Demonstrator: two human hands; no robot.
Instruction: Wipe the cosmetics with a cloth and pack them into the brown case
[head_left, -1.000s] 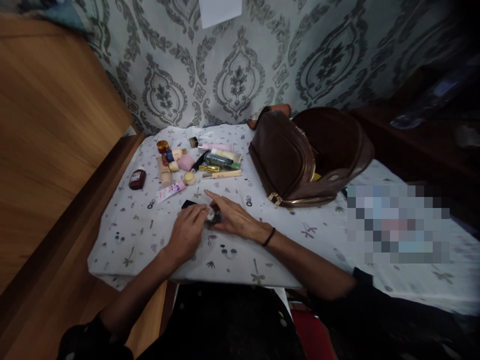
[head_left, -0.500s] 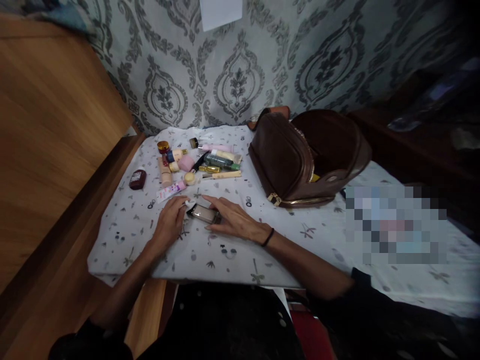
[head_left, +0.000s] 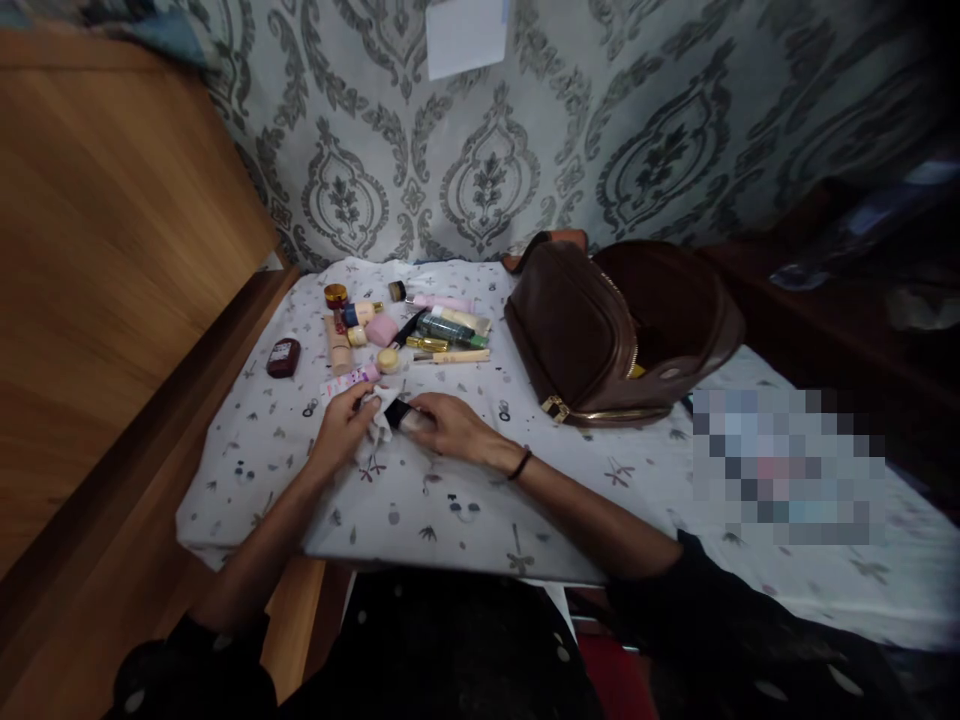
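Note:
My left hand (head_left: 342,428) is closed on a crumpled white tissue (head_left: 381,418), holding it against the black end of a small bottle. That glass bottle (head_left: 397,412) lies in the closed fingers of my right hand (head_left: 459,430), which cover most of its body. Just beyond the tissue, a pink and white tube (head_left: 349,379) rests on the cloth. Near it are a round yellow-lidded jar (head_left: 388,360), a pink item (head_left: 382,329) and a beige tube (head_left: 340,346).
A brown leather bag (head_left: 577,325) stands open on the right of the printed cloth (head_left: 420,520). Behind the tubes are a green-capped bottle (head_left: 446,328) and a gold tube (head_left: 427,343). A dark red bottle (head_left: 283,357) lies left. A wooden cabinet (head_left: 127,180) borders the left side.
My right hand has wrapped further round the bottle, hiding more of its body. The tissue now meets the bottle's black end and shows more. The view has shifted slightly.

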